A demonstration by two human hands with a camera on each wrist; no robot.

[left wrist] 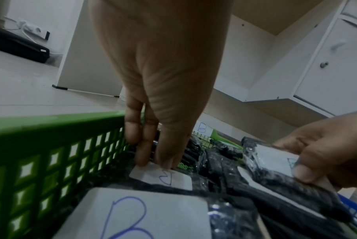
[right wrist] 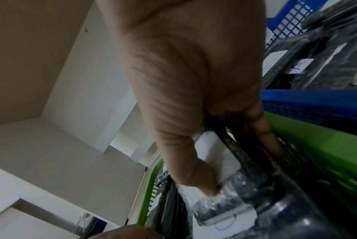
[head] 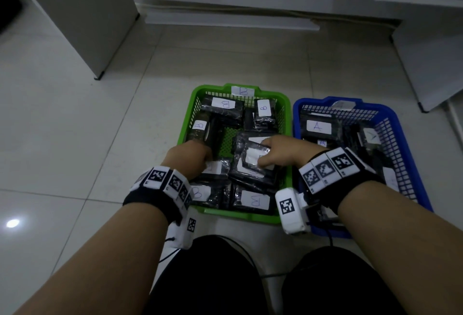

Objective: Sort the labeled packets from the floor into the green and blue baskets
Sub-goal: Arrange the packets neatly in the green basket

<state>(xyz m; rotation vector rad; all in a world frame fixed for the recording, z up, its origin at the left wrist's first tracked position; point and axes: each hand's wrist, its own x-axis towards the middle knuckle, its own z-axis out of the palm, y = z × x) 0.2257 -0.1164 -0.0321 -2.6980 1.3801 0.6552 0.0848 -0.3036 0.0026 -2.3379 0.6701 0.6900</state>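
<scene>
The green basket [head: 198, 94] holds several black packets with white "B" labels. To its right, the blue basket [head: 400, 119] holds packets labelled "A". Both hands are inside the green basket. My left hand [head: 203, 161] points down at the basket's near left, where its fingertips [left wrist: 144, 161] and thumb pinch the far edge of a B packet [left wrist: 167, 177]. My right hand [head: 265, 156] grips another labelled packet [head: 253, 164] near the basket's middle right, thumb [right wrist: 210, 189] on its white label and fingers underneath. That packet [left wrist: 271, 155] is lifted and tilted above the pile.
White cabinet panels stand on the tiled floor at the back left [head: 75, 13] and right [head: 431, 51]. A low white ledge [head: 225, 21] runs behind the baskets. My knees in black [head: 213, 277] are just in front of the baskets, with a thin cable [head: 330, 239] between them.
</scene>
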